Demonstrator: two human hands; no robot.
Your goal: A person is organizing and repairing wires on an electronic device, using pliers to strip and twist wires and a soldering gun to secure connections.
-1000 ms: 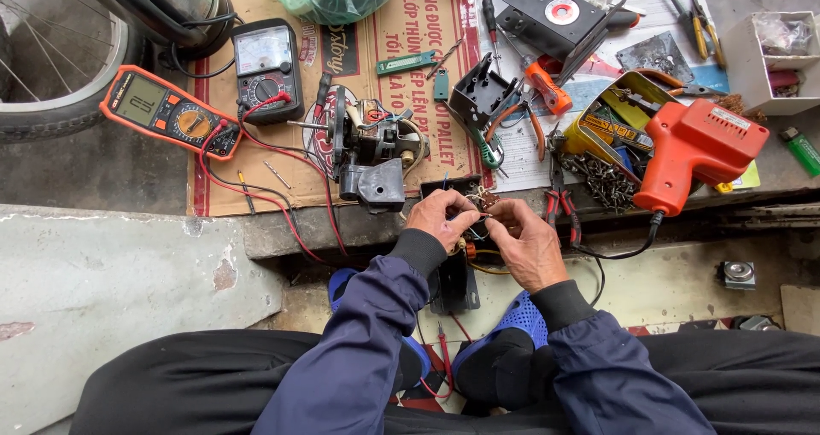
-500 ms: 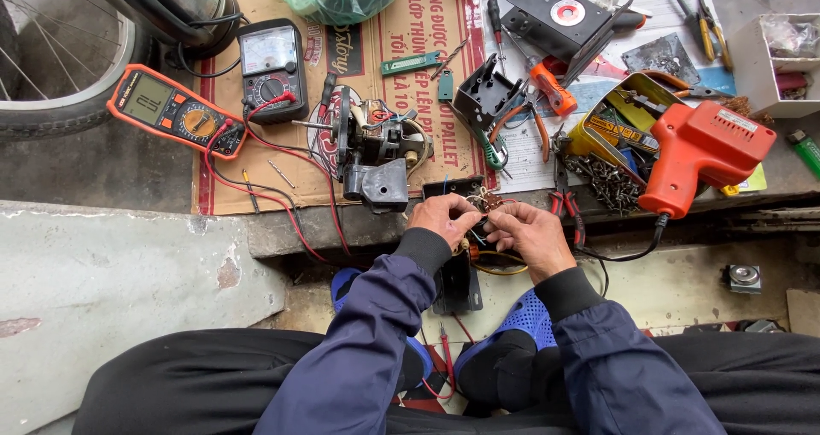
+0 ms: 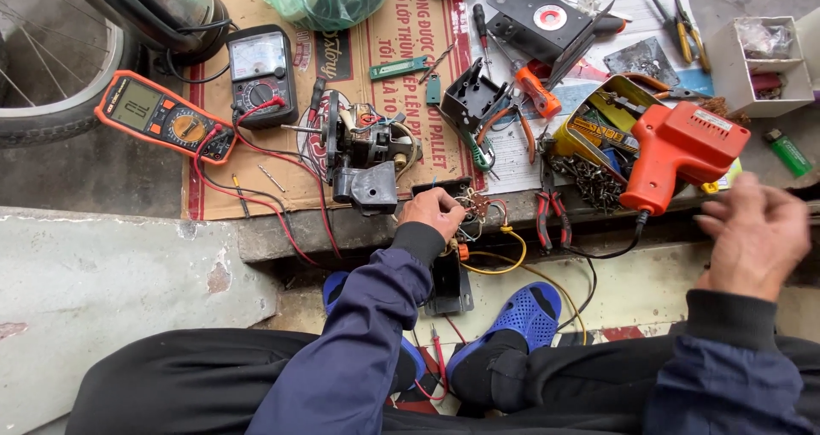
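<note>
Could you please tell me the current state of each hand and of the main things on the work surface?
left hand: gripping the wire bundle
wire bundle: held at the ledge, wires trailing down
right hand: empty, blurred, lifted beside the soldering gun
orange soldering gun: lying down, unheld
orange multimeter: display lit, leads attached
black analog meter: lying flat, untouched
small motor: casing off, resting on cardboard

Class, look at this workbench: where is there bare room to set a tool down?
Bare cardboard below the orange multimeter, left of the small motor; also the grey concrete slab lower left. Crowded: around the orange soldering gun, pliers and yellow tin.
</note>
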